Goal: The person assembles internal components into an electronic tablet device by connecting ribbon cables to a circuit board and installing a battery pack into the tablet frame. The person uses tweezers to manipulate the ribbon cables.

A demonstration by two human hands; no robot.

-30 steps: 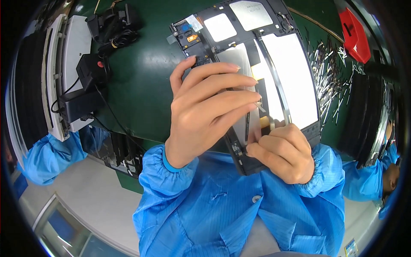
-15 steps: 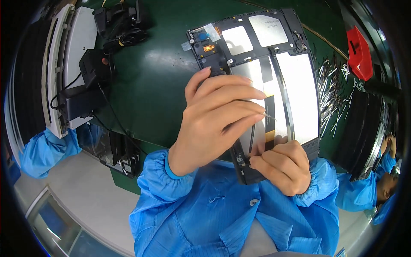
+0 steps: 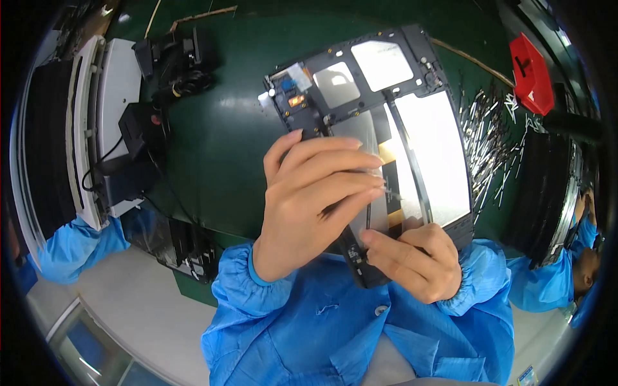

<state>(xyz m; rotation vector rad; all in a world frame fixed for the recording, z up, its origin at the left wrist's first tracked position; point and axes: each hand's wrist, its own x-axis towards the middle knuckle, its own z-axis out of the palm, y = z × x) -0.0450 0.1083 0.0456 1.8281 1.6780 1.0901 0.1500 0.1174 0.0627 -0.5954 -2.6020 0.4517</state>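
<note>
1. The left hand (image 3: 309,206) lies flat over the lower left part of the black frame (image 3: 386,141), its fingers (image 3: 335,174) held together and stretched across the grey panel; the thumb is hidden behind, so I judge it a clamp on the frame, though the far side cannot be seen.
2. The right hand (image 3: 415,260) grips the near bottom edge of the frame, fingers curled shut on it, thumb pressing inward toward the left fingertips.
3. To do this well, I would keep the frame steady in the right hand and let the left fingers press evenly along the panel; pressure on one spot alone might bend it.
4. The frame is held up above the green table (image 3: 219,141), tilted, its top end away from the person; the bright panes lie just right of the left fingertips, uncovered.
5. A scatter of small metal pins (image 3: 496,141) lies on the table to the right, apart from both hands; a red tray (image 3: 531,74) sits beyond them.
</note>
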